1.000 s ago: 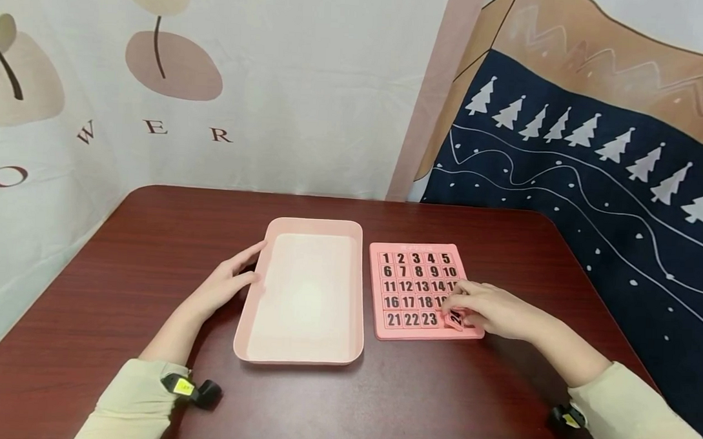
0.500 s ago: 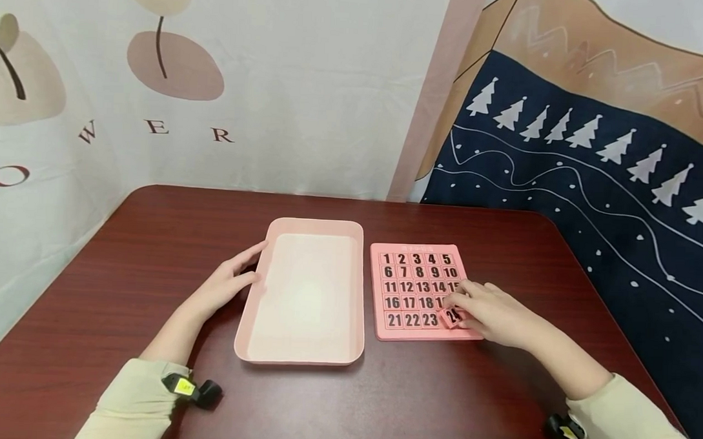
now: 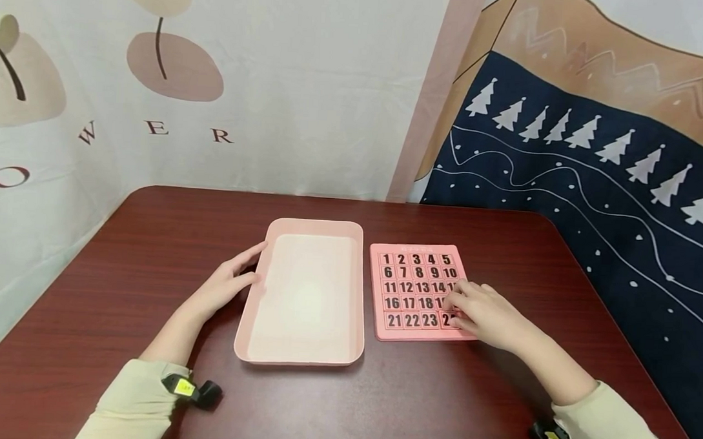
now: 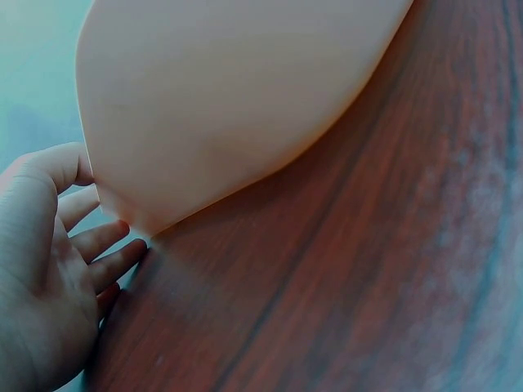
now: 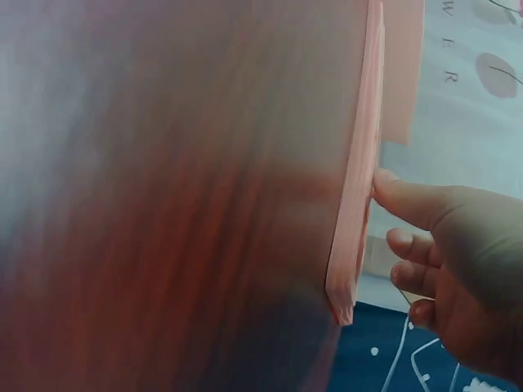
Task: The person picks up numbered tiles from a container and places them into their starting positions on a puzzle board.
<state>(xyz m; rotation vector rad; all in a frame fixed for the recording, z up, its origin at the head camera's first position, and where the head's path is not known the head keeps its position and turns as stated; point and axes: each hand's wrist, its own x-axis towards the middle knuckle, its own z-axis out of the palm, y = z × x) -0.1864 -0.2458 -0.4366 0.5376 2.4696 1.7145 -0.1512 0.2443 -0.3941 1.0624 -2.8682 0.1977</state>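
Note:
The left hand (image 3: 224,283) rests at the left side of a pale pink tray (image 3: 356,291), thumb and fingertips touching its outer wall. In the left wrist view the tray's wall (image 4: 221,98) rises beside the loosely bent fingers (image 4: 102,241). The right hand (image 3: 490,313) lies over the lower right corner of a pink number board (image 3: 376,291), its thumb touching the tile marked 24 (image 3: 445,320), which lies level in the bottom row. Its other fingertips are over the row above. The hand hides the bottom right corner. In the right wrist view the thumb (image 5: 400,196) meets the board's face.
The tray and board stand side by side on a dark reddish-brown table (image 3: 409,402). A white printed cloth (image 3: 308,114) hangs behind it, and a navy cloth with tree shapes (image 3: 562,181) is at the right. Each wrist wears a small black camera (image 3: 206,394).
The 24 tile has turned from tilted, between the right hand's fingers, to level in the bottom row. The right forearm has shifted slightly left. The left hand and tray have stayed put.

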